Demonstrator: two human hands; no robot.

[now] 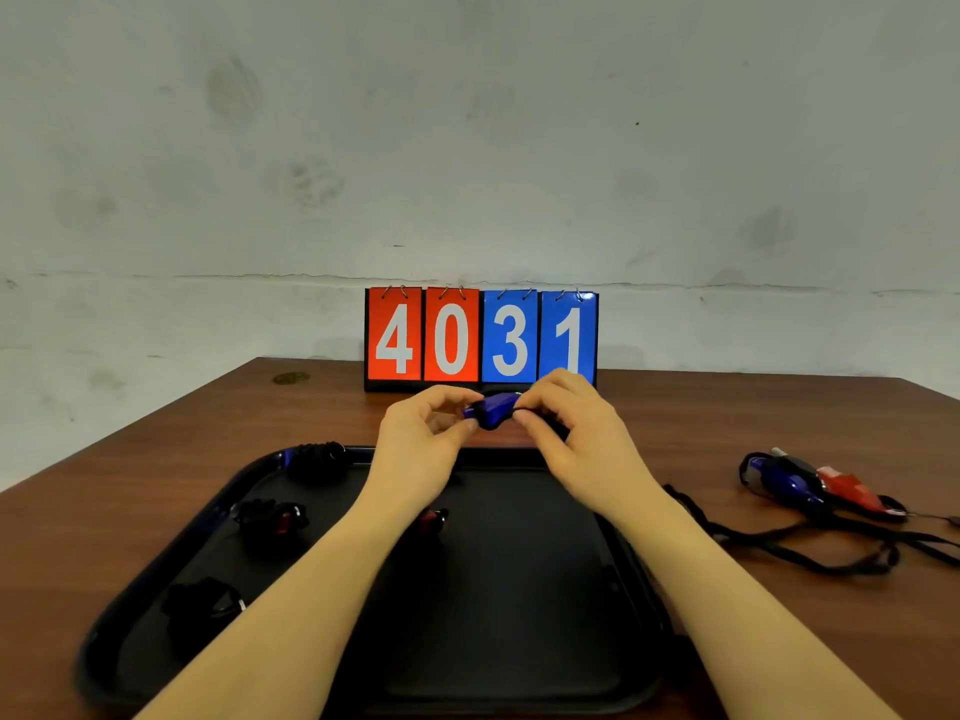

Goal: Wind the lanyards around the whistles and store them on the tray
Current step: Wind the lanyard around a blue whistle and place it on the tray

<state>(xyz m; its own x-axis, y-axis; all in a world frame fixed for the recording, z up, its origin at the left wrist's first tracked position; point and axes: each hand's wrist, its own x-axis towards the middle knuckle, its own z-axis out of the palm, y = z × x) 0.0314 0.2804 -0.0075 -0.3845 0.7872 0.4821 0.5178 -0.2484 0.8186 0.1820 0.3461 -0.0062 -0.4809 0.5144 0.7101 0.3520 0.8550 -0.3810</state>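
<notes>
A blue whistle (491, 410) is held above the far edge of the black tray (519, 589). My left hand (423, 444) pinches its left end between thumb and fingers. My right hand (571, 433) pinches its right end, and a black lanyard (691, 511) trails from under that hand toward the right. On the tray lie several whistles wound in black lanyard: one at the far left corner (319, 457), one with red showing (272, 517), one near the left front (205, 605), and a red one (434, 519) partly hidden by my left forearm.
To the right of the tray, a blue whistle (784, 480) and a red whistle (852, 488) lie on the brown table (779, 407) with loose black lanyards (831, 548) spread around them. A flip scoreboard (480, 337) reading 4031 stands at the back against the wall.
</notes>
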